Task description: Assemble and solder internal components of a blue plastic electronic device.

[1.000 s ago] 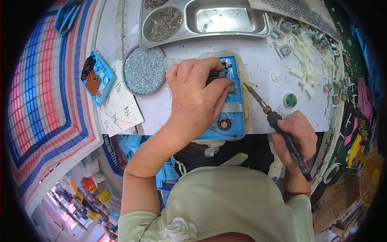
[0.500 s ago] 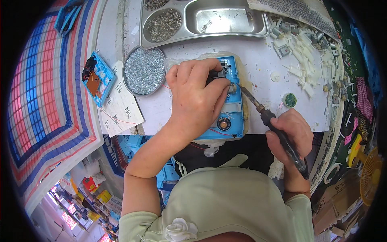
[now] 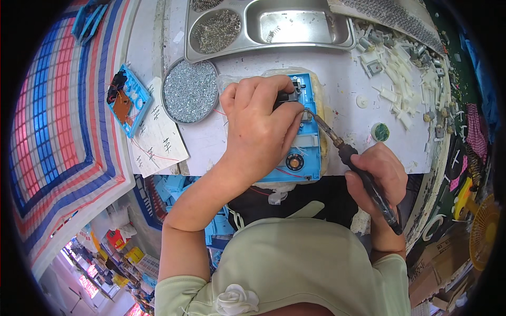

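Note:
A blue plastic housing (image 3: 312,158) lies open on a pale padded rest (image 3: 322,95) in front of me, with a round black-rimmed part (image 3: 294,162) near its near end. My left hand (image 3: 258,124) bends over its left side, fingers closed at a small black part (image 3: 285,97); what the fingertips pinch is hidden. My right hand (image 3: 380,171) grips the black handle of a soldering iron (image 3: 363,174). The iron slants up to the left, its tip inside the housing close to my left thumb. Whether the tip touches anything is too small to tell.
Left of the housing stand a round dish of small silvery pieces (image 3: 190,92) and another blue housing (image 3: 138,100) with wires, on a paper sheet (image 3: 163,150). A metal tray (image 3: 295,48) with springs lies beyond. White plastic parts (image 3: 392,68) and a green roll (image 3: 379,131) are at right.
Both hands stay nearly in place. The soldering iron has shifted very slightly left, its tip still beside my left thumb. The view has moved a little.

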A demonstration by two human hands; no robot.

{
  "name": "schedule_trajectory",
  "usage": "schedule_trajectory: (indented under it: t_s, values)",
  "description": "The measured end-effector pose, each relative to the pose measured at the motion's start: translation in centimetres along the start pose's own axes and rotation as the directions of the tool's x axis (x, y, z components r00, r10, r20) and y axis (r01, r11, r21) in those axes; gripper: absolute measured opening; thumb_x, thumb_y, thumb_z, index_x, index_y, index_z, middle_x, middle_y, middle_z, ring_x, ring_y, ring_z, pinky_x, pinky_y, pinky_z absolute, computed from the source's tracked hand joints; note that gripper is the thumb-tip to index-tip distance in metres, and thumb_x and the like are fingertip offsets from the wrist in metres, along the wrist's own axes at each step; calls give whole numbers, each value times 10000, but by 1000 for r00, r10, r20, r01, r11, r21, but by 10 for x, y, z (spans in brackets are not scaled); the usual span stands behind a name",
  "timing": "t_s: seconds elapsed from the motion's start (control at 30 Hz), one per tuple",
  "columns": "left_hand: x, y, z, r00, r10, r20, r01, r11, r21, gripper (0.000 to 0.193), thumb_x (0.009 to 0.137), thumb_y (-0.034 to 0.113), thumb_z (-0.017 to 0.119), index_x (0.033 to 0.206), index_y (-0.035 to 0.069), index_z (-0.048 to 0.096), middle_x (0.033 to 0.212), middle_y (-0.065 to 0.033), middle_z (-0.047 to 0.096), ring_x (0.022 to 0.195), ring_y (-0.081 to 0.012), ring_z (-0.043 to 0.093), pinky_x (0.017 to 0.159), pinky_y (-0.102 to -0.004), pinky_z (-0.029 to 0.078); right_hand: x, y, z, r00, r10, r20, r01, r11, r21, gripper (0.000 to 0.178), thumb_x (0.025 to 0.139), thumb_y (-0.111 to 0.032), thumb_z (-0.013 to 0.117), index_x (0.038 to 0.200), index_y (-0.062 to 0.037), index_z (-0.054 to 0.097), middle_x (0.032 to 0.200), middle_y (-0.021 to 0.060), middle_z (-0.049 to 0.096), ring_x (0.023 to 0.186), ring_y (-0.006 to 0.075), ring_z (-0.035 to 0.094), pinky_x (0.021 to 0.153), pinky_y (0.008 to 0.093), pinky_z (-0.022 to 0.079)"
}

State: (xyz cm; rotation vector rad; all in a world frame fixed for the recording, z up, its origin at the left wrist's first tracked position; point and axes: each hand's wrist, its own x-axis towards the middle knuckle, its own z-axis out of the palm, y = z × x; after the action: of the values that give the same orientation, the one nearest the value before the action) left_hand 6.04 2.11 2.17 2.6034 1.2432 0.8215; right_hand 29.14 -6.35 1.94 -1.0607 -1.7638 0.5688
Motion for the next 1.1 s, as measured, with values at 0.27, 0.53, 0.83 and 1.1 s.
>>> schedule_trajectory:
  t_s: [0.27,0.53,0.83,1.1]
  values:
    - [0,0,0,1000,5,6,-5,1000,8,184,725,105,810,899,136,760,1098,-33,641,978,-248,572,893,-421,358,2,0,-1,1000,-4,-7,4,1000,-6,339,718,23,800,1036,6,682,688,78,599,548,238,541,503,332,403]
    - [1,0,-1,1000,1,14,-1,1000,10,184,726,100,807,900,134,761,1094,-35,641,970,-243,571,891,-420,357,2,0,-4,1000,4,-4,-4,1000,-12,318,728,20,796,1025,12,683,681,85,594,540,238,532,501,331,397]
    - [2,2,-3,1000,0,19,-1,1000,17,198,715,96,815,903,131,764,1100,-34,634,965,-240,568,895,-417,354,-1,1,-7,999,15,-41,-15,1000,-1,281,759,2,799,1015,14,681,654,79,575,544,232,535,503,326,393]
    - [3,2,-3,1000,1,22,-1,1000,18,203,710,95,817,904,131,767,1088,-35,636,957,-241,566,887,-410,356,-4,1,-9,998,33,-46,-33,999,0,272,777,-12,805,1019,11,682,662,78,583,550,229,542,512,324,399]
